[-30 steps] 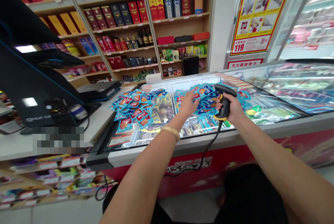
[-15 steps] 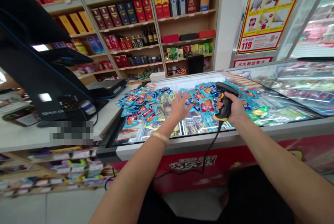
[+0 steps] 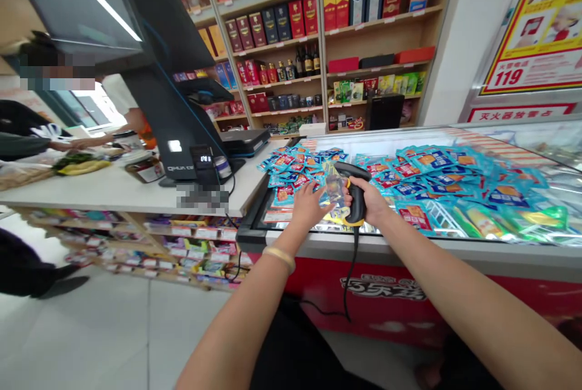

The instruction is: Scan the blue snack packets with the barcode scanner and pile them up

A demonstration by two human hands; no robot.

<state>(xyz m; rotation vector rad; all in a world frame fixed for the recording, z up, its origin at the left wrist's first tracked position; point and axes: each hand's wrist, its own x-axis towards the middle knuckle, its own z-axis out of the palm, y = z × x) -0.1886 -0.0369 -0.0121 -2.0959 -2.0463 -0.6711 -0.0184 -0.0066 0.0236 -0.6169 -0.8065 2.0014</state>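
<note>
My right hand (image 3: 367, 199) is wrapped round a black and yellow handheld scanner (image 3: 357, 202), whose cable hangs down over the freezer's front. Just left of it, my left hand (image 3: 310, 207) is spread with its fingers apart, over the edge of the left pile of blue and red packets (image 3: 295, 165). A larger pile of such packets (image 3: 436, 171) lies on the glass to the right of the scanner. Both hands are above the glass-topped freezer (image 3: 318, 243), with yellow packaging visible between them.
At the left, a counter (image 3: 136, 193) holds a black checkout terminal (image 3: 182, 117) and a jar (image 3: 144, 168). People (image 3: 27, 123) stand beyond it. Shelves of boxes (image 3: 282, 26) line the back. Green packages (image 3: 491, 220) show at the right.
The view has turned left, bringing in people and more of the counter. The scanner and my left hand have come closer together, near the left pile. More packets show spread on the right.
</note>
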